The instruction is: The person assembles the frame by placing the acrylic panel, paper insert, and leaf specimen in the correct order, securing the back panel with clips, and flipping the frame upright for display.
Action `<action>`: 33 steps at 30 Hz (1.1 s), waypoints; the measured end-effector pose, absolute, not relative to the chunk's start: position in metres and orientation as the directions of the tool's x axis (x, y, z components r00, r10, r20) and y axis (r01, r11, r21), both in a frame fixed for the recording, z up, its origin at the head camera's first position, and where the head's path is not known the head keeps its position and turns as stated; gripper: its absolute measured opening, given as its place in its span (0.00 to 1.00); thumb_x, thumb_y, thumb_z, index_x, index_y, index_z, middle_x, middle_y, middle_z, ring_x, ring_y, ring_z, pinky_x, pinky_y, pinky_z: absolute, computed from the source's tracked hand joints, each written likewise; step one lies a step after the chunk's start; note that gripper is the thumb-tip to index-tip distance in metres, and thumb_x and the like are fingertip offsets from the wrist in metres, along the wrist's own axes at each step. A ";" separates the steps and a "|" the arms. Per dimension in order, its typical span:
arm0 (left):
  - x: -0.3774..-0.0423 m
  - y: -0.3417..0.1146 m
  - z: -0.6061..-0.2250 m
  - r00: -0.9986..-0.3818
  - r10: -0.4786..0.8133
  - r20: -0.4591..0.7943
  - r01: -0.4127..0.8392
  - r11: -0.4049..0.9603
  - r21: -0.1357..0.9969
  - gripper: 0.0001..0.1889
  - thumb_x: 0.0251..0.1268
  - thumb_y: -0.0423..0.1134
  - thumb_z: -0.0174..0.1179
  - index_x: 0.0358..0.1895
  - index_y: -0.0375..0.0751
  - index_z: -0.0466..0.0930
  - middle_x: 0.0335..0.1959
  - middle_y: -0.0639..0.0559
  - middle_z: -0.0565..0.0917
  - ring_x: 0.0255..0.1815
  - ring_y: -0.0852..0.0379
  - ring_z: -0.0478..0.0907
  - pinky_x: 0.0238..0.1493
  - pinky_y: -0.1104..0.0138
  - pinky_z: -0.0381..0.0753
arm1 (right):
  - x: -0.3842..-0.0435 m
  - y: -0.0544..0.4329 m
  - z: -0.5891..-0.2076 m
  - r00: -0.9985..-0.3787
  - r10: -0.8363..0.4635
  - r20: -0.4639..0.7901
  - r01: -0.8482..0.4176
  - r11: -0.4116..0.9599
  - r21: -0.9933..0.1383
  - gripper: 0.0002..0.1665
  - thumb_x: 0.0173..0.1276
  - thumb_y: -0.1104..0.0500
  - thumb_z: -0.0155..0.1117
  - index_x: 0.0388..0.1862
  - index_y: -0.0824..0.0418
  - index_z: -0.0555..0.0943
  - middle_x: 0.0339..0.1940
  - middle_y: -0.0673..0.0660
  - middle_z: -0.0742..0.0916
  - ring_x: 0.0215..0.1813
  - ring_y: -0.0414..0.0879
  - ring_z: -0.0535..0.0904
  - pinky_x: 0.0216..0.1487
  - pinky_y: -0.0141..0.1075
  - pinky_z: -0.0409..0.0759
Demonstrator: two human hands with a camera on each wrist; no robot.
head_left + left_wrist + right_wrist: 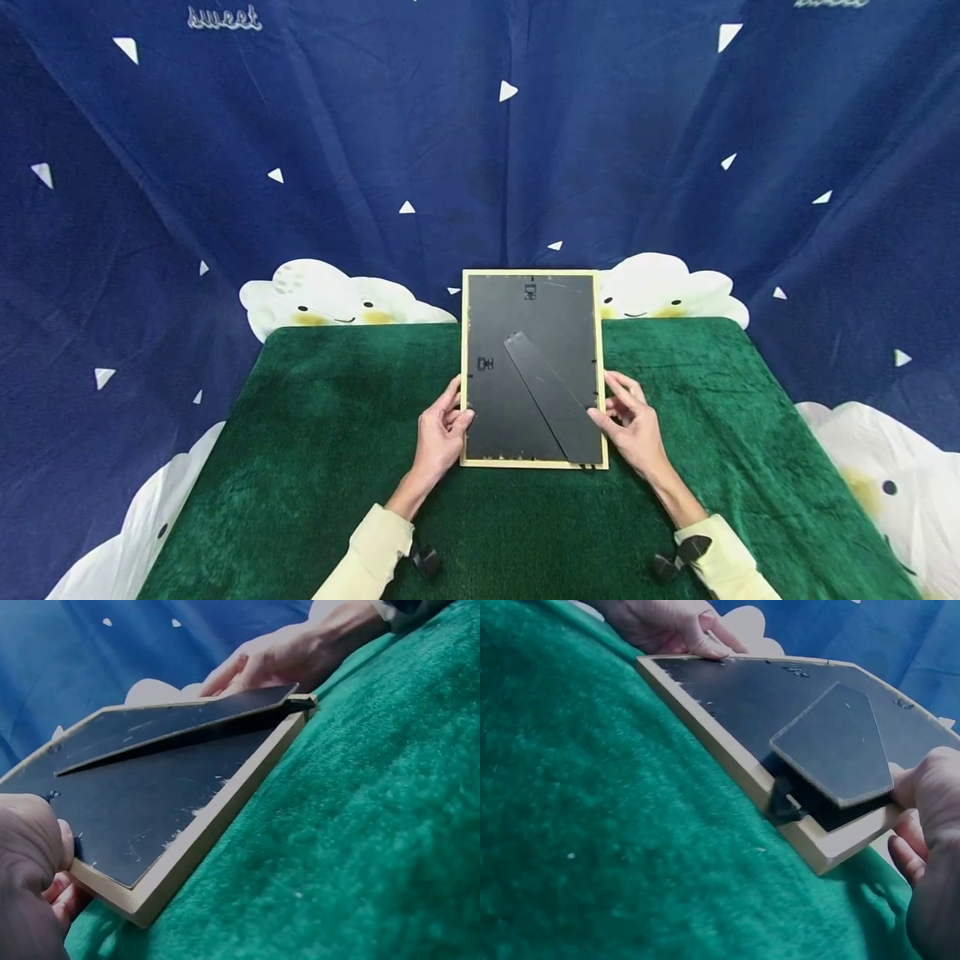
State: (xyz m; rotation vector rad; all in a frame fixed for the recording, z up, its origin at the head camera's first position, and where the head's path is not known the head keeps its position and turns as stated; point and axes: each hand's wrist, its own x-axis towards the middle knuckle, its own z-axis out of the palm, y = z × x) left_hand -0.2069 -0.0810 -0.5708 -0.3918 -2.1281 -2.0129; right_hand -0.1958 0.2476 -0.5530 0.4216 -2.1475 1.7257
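Note:
A picture frame with a pale wooden rim shows its black back in the head view. My left hand grips its left edge, thumb on the back and fingers behind. On the opposite edge my right hand holds it the same way. An easel leg lies slanted across the backing toward the lower right corner; in the right wrist view its wide end stands a little off the board. Two small hangers, one being the top hanger, sit on the backing. The frame's front is hidden.
A green plush cloth covers the table beneath the frame. Behind it hangs a dark blue curtain with white triangles and smiling clouds. Dark straps with small black pieces sit at both wrists, by the pale yellow sleeves.

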 end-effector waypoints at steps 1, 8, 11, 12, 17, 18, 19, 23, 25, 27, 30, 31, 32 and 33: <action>-0.208 -0.082 -0.570 -0.948 0.062 0.311 0.314 0.039 0.949 0.35 0.66 0.16 0.61 0.77 0.34 0.68 0.59 0.31 0.84 0.50 0.34 0.88 0.41 0.75 0.84 | -0.199 0.249 -0.556 -0.889 -0.019 0.457 -0.451 0.200 -0.870 0.42 0.60 0.83 0.69 0.74 0.76 0.69 0.72 0.75 0.71 0.43 0.39 0.82 0.42 0.22 0.81; -0.211 -0.090 -0.557 -0.941 0.009 0.339 0.339 0.045 0.940 0.38 0.63 0.14 0.62 0.77 0.37 0.69 0.59 0.32 0.85 0.52 0.35 0.87 0.45 0.73 0.85 | -0.206 0.248 -0.553 -0.873 -0.082 0.481 -0.487 0.208 -0.848 0.52 0.54 0.85 0.73 0.79 0.69 0.67 0.64 0.72 0.78 0.43 0.42 0.84 0.43 0.27 0.83; -0.214 -0.092 -0.551 -0.937 -0.024 0.349 0.346 0.075 0.935 0.38 0.62 0.14 0.63 0.76 0.34 0.69 0.60 0.31 0.84 0.53 0.35 0.87 0.48 0.72 0.84 | -0.201 0.240 -0.533 -0.873 -0.086 0.479 -0.482 0.287 -0.828 0.52 0.53 0.83 0.75 0.78 0.70 0.67 0.61 0.72 0.80 0.43 0.50 0.85 0.43 0.33 0.85; -0.215 -0.092 -0.548 -0.936 -0.035 0.350 0.346 0.089 0.934 0.37 0.62 0.13 0.63 0.76 0.33 0.69 0.59 0.31 0.84 0.53 0.34 0.87 0.48 0.73 0.84 | -0.200 0.237 -0.526 -0.872 -0.088 0.482 -0.483 0.314 -0.817 0.52 0.53 0.82 0.76 0.78 0.71 0.67 0.61 0.72 0.81 0.43 0.52 0.85 0.42 0.35 0.86; -0.216 -0.093 -0.525 -0.917 -0.077 0.390 0.379 0.127 0.916 0.34 0.59 0.11 0.62 0.72 0.24 0.71 0.56 0.26 0.83 0.49 0.29 0.87 0.47 0.73 0.84 | -0.203 0.227 -0.505 -0.864 -0.111 0.491 -0.493 0.389 -0.779 0.52 0.53 0.80 0.78 0.77 0.73 0.66 0.64 0.73 0.80 0.45 0.59 0.84 0.43 0.41 0.86; -0.216 -0.094 -0.520 -0.914 -0.086 0.397 0.385 0.132 0.914 0.33 0.59 0.11 0.63 0.70 0.22 0.72 0.56 0.25 0.83 0.48 0.29 0.87 0.47 0.73 0.84 | -0.205 0.226 -0.503 -0.860 -0.119 0.495 -0.499 0.394 -0.772 0.52 0.53 0.80 0.77 0.78 0.73 0.66 0.65 0.73 0.80 0.45 0.60 0.84 0.43 0.41 0.86; -0.215 -0.095 -0.515 -0.908 -0.097 0.407 0.392 0.141 0.909 0.31 0.58 0.11 0.63 0.68 0.20 0.73 0.55 0.24 0.83 0.46 0.29 0.87 0.46 0.73 0.84 | -0.208 0.224 -0.502 -0.858 -0.126 0.498 -0.504 0.393 -0.769 0.52 0.54 0.80 0.77 0.78 0.73 0.66 0.65 0.74 0.79 0.46 0.61 0.84 0.44 0.42 0.86; -0.216 -0.097 -0.504 -0.894 -0.173 0.412 0.384 0.175 0.907 0.25 0.57 0.12 0.65 0.60 0.19 0.79 0.52 0.26 0.86 0.42 0.33 0.88 0.40 0.75 0.84 | -0.218 0.217 -0.501 -0.853 -0.163 0.496 -0.519 0.372 -0.770 0.54 0.55 0.79 0.77 0.80 0.72 0.63 0.69 0.75 0.76 0.52 0.67 0.83 0.49 0.52 0.84; -0.218 -0.098 -0.503 -0.886 -0.214 0.411 0.375 0.189 0.907 0.22 0.57 0.12 0.65 0.57 0.20 0.81 0.51 0.27 0.87 0.42 0.35 0.89 0.38 0.75 0.84 | -0.222 0.215 -0.502 -0.858 -0.183 0.480 -0.513 0.364 -0.777 0.56 0.56 0.78 0.77 0.81 0.71 0.61 0.72 0.75 0.74 0.55 0.69 0.83 0.52 0.58 0.83; -0.220 -0.098 -0.505 -0.880 -0.246 0.406 0.369 0.184 0.911 0.21 0.57 0.12 0.65 0.55 0.21 0.82 0.49 0.28 0.87 0.44 0.35 0.89 0.38 0.75 0.84 | -0.224 0.213 -0.504 -0.865 -0.203 0.459 -0.502 0.356 -0.788 0.57 0.56 0.78 0.77 0.82 0.69 0.59 0.74 0.75 0.72 0.58 0.70 0.81 0.54 0.62 0.81; -0.221 -0.098 -0.509 -0.876 -0.279 0.394 0.362 0.159 0.919 0.19 0.56 0.12 0.65 0.53 0.20 0.82 0.47 0.28 0.88 0.45 0.35 0.88 0.40 0.73 0.86 | -0.226 0.210 -0.505 -0.876 -0.225 0.426 -0.481 0.343 -0.807 0.60 0.56 0.77 0.78 0.84 0.67 0.56 0.78 0.73 0.68 0.62 0.71 0.79 0.57 0.66 0.78; -0.221 -0.098 -0.510 -0.876 -0.291 0.386 0.357 0.148 0.922 0.19 0.56 0.11 0.65 0.52 0.19 0.82 0.46 0.28 0.88 0.45 0.35 0.88 0.41 0.72 0.86 | -0.227 0.209 -0.505 -0.879 -0.233 0.415 -0.474 0.339 -0.813 0.61 0.56 0.77 0.78 0.84 0.67 0.56 0.78 0.73 0.68 0.63 0.71 0.78 0.58 0.66 0.78; -0.221 -0.098 -0.511 -0.876 -0.302 0.376 0.350 0.139 0.926 0.18 0.56 0.11 0.64 0.52 0.19 0.82 0.46 0.28 0.88 0.44 0.36 0.88 0.42 0.72 0.86 | -0.227 0.209 -0.505 -0.882 -0.238 0.408 -0.469 0.337 -0.816 0.62 0.56 0.76 0.78 0.85 0.66 0.55 0.79 0.73 0.67 0.65 0.71 0.78 0.58 0.67 0.77; -0.221 -0.098 -0.512 -0.876 -0.311 0.367 0.344 0.130 0.930 0.18 0.56 0.11 0.64 0.51 0.19 0.82 0.45 0.27 0.88 0.44 0.37 0.88 0.42 0.72 0.86 | -0.227 0.208 -0.504 -0.882 -0.241 0.404 -0.467 0.341 -0.816 0.62 0.56 0.76 0.79 0.85 0.66 0.55 0.80 0.72 0.67 0.65 0.71 0.77 0.58 0.67 0.77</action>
